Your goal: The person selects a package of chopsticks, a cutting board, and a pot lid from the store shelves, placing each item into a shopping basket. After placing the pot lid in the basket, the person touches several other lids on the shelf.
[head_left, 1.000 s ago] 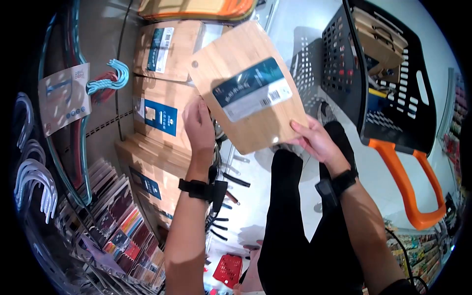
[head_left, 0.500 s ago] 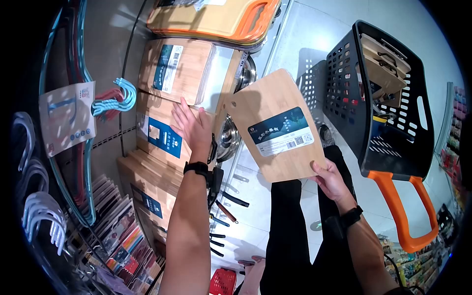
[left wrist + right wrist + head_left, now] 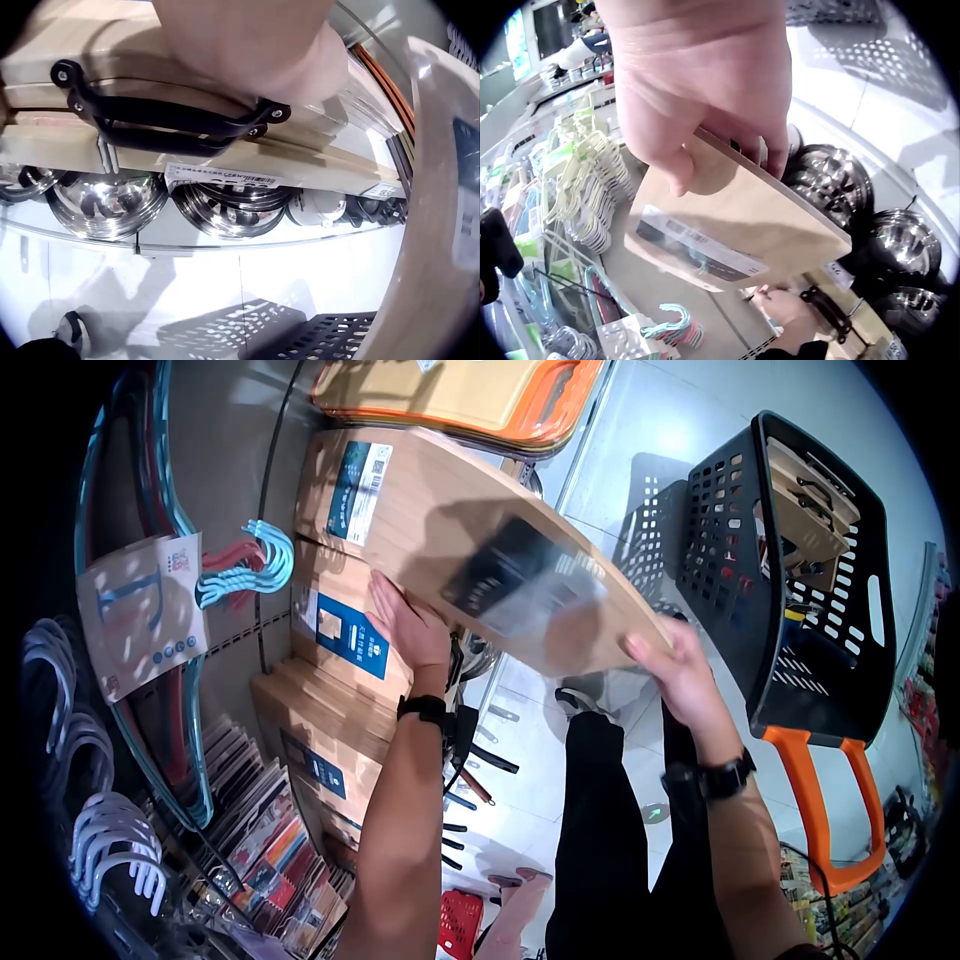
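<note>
My right hand (image 3: 680, 670) pinches one corner of a wrapped wooden cutting board (image 3: 420, 510), thumb on its labelled face. The board is tilted, its far end over the shelved boards; its label is blurred. In the right wrist view the right hand (image 3: 705, 97) has fingers behind the board (image 3: 735, 195). My left hand (image 3: 412, 632), fingers extended, rests on or just over the stacked boards with a blue label (image 3: 352, 635), beside the held board. The left wrist view shows the left hand (image 3: 255, 45) above boards with black handles (image 3: 165, 112).
A black basket (image 3: 725, 550) with an orange handle (image 3: 800, 800) stands at right, holding boards. Orange-rimmed boards (image 3: 480, 400) lie at the shelf's far end. Hangers (image 3: 250, 565) hang at left. Steel bowls (image 3: 112, 202) sit below the boards. A person's legs (image 3: 515, 915) show near the bottom.
The held board has swung left and up from over the floor toward the shelf, and tilted. The left hand, earlier near the board, has moved to the stack and stays there.
</note>
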A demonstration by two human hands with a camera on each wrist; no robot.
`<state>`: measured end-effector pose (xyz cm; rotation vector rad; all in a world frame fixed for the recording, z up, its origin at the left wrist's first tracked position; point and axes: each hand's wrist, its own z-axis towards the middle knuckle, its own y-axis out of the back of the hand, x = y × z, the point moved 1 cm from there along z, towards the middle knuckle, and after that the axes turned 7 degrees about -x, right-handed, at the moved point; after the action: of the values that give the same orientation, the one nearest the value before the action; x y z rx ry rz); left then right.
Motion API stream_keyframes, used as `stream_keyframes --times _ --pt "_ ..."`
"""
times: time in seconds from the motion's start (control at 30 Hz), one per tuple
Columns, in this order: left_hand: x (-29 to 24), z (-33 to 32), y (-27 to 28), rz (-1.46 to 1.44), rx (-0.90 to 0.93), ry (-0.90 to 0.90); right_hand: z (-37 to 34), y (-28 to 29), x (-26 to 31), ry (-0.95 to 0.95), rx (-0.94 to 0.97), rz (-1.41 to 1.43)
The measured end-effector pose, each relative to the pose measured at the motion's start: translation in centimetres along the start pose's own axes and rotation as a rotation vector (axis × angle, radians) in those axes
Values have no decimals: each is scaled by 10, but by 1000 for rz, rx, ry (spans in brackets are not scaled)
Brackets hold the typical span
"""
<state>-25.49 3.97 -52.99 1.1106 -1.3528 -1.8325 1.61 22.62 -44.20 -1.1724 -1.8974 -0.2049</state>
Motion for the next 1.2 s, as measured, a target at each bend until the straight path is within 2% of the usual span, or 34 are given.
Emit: stream_keyframes --times 0.13,0.2,0.23,0.3,0.4,0.5,0.6,0.7,0.8,0.93,0.97,1.07,1.2 --pt "9 6 -12 44 -15 -72 52 -57 49 191 64 -147" --pt "2 2 -6 36 -10 -62 76 -83 66 130 33 -246" --pt "11 1 -10 37 -62 -138 88 -93 64 158 64 -176" --pt "14 -4 -14 184 1 -188 110 -108 63 233 122 -39" --pt "12 -2 -10 308 46 -218 133 -120 64 142 177 -78" --pt "10 -5 -10 315 47 -199 149 -122 54 52 178 57" --pt "10 -2 -12 203 -42 -135 161 -124 38 125 87 136" --pt "4 0 -12 109 -107 -91 170 -114 -5 178 -208 -53" --pt "-5 3 -8 76 -119 -81 149 -102 -16 18 -236 110" --pt "-6 3 -6 91 -119 -86 144 -108 -19 -31 -167 120" --pt "-6 3 -6 99 -121 -83 151 -116 -19 21 -274 67" --pt "0 1 -11 105 -134 -95 185 -140 -19 256 -398 -197" --pt "-3 0 -9 95 -129 -103 190 -163 -13 261 -286 -190"
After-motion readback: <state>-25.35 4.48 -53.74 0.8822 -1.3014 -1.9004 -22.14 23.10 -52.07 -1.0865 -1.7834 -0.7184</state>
